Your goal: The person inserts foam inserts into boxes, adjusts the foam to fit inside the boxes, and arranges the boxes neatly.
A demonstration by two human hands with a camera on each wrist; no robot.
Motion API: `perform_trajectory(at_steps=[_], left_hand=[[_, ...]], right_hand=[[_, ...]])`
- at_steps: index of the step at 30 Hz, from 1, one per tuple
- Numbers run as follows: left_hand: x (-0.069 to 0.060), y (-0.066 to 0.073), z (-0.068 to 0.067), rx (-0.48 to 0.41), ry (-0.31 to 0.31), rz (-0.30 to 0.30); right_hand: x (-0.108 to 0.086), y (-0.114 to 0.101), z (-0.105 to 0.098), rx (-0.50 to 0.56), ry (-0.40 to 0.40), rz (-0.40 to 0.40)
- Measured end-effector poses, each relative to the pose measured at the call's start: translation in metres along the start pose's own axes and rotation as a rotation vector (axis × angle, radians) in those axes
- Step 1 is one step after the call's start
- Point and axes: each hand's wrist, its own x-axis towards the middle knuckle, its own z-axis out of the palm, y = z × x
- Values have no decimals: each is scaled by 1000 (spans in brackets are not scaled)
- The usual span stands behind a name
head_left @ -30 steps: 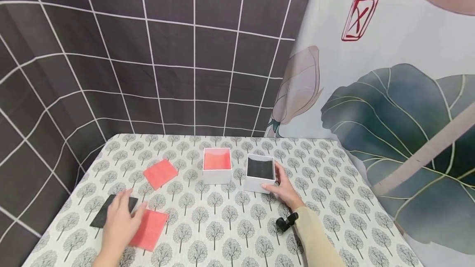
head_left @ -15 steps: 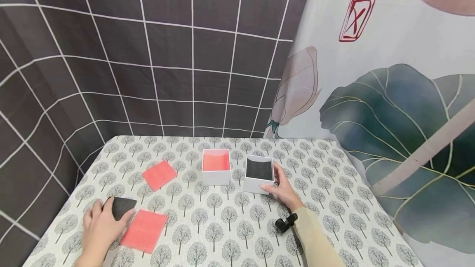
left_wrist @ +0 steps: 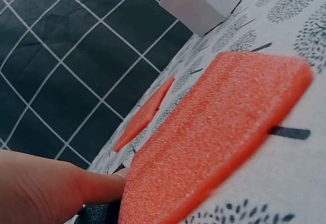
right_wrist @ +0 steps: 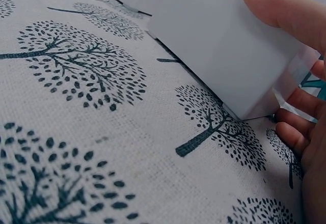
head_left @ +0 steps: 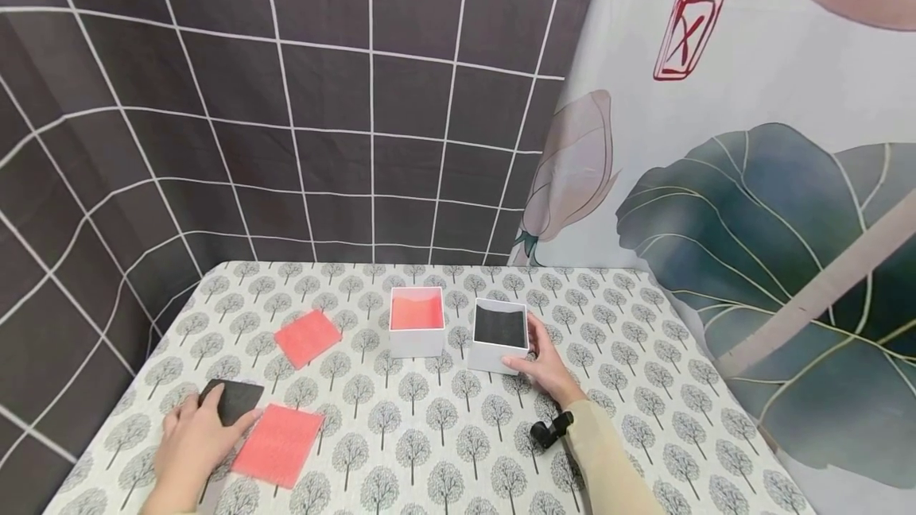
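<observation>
My left hand (head_left: pixel 192 443) is at the table's left side and grips a thin black foam sheet (head_left: pixel 239 400), thumb at its right edge and fingers at its left. Part of that sheet is hidden under the hand. In the left wrist view the thumb (left_wrist: pixel 46 188) shows beside a red foam sheet (left_wrist: pixel 219 132). My right hand (head_left: pixel 549 368) holds a white box (head_left: pixel 494 358) with black foam inside, thumb on the front and fingers along the right side. The right wrist view shows this box (right_wrist: pixel 219 46) standing on the cloth.
Left of the right-hand box stands another white box (head_left: pixel 417 344) with red foam inside. A second red foam sheet (head_left: pixel 308 338) lies farther back on the tree-patterned tablecloth (head_left: pixel 415 451). A dark gridded curtain (head_left: pixel 322 102) hangs behind the table.
My left hand has drawn back leftward from over the black sheet, its fingers closing around that sheet's edges. The nearer red sheet is less covered now. My right hand keeps its hold.
</observation>
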Motion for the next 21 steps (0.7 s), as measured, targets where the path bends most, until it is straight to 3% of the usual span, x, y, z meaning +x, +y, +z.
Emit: perform_trajectory(at_steps=[11, 17, 21], left_hand=[[-3, 8, -1, -26, 35, -34], [-5, 7, 2, -36, 98, -19], [-6, 9, 0, -45, 109, -13]], right_hand=[[0, 0, 0, -3, 1, -13], [-1, 0, 1, -2, 4, -19], [-1, -1, 1, -4, 10, -20]])
